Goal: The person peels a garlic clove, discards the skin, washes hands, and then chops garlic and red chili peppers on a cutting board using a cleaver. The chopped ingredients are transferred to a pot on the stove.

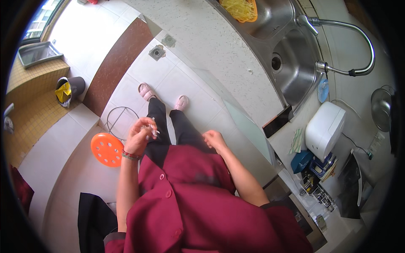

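Note:
In front of my dark trousers, my left hand point(138, 134) is raised with its fingers closed around some small whitish scraps point(154, 130). What the scraps are made of is too small to tell. My right hand point(213, 139) hangs over my right thigh, close to the counter's side. Its fingers are curled in, and nothing shows in them. To my right runs the pale speckled counter point(215, 41) with a steel double sink point(297, 60). An orange basket point(253, 12) of pale yellow shreds point(237, 9) sits in the far basin.
An orange stool point(107, 149) with a metal ring base stands at my left. Beyond it a grey bin point(76, 87) rests on the tiled ledge. A phone point(277, 121) lies at the counter edge, near a white appliance point(324, 129). The faucet point(370, 47) arches over the right side.

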Demonstrator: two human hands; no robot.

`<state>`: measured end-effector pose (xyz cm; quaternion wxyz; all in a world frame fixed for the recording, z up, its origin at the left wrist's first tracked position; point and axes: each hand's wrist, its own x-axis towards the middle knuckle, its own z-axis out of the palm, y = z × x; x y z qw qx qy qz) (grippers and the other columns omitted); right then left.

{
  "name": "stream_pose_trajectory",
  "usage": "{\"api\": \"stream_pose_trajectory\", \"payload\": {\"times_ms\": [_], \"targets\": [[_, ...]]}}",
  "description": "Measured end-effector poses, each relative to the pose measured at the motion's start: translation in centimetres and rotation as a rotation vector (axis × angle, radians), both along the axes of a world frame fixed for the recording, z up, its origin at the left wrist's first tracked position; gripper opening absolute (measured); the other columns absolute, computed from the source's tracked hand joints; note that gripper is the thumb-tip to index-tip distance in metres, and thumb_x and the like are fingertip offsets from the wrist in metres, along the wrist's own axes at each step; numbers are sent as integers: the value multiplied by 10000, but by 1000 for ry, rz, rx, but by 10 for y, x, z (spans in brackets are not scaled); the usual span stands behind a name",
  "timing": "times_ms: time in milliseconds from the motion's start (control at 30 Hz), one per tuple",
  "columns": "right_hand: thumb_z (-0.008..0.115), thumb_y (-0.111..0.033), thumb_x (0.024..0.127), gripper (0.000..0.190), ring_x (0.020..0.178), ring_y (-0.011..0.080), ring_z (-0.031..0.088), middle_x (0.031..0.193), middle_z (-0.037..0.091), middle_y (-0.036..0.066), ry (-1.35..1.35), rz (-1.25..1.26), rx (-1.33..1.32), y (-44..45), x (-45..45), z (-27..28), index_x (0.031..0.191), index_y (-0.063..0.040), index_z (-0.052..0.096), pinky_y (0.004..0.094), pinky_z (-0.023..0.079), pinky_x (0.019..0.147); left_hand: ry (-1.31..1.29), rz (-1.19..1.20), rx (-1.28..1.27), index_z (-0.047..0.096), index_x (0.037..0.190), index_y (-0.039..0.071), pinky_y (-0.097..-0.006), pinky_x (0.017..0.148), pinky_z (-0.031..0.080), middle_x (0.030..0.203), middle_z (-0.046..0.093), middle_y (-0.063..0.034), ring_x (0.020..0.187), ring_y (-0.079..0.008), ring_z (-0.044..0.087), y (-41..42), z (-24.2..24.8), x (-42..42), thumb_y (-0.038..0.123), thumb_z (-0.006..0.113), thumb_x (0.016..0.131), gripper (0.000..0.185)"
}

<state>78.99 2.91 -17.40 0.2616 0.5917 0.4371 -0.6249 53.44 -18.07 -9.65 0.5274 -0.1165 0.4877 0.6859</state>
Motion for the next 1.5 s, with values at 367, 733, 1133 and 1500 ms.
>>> {"api": "stream_pose_trajectory", "payload": {"times_ms": [367,733,1133,1500], "targets": [[621,-161,861,137,422,89,441,676,600,46,-235,29,189,-3,57,-111,886,-27,623,257,377,367,-190,-166,-42,593,952,25,-244,669,487,896,625,-49,727,-100,575,-34,-122,36,6,498,885,118],[591,-45,828,120,494,107,498,811,643,82,-490,40,272,70,112,-426,938,-8,620,302,525,458,-120,-21,-254,583,909,0,-242,671,473,841,590,-37,717,-98,564,-30,-300,86,-13,459,888,126],[593,-7,839,181,514,145,518,684,550,80,-553,-440,508,148,149,-665,1001,7,515,315,537,476,216,-270,-598,591,692,13,-254,532,470,735,591,-139,569,-185,580,-5,-301,52,-1,546,733,63],[599,-133,913,138,560,68,563,839,674,62,128,77,99,-15,17,-467,997,-23,595,210,460,464,-4,-229,-286,561,964,-17,-257,719,497,847,577,-39,757,-106,590,-27,-341,76,-9,471,909,106]]}}
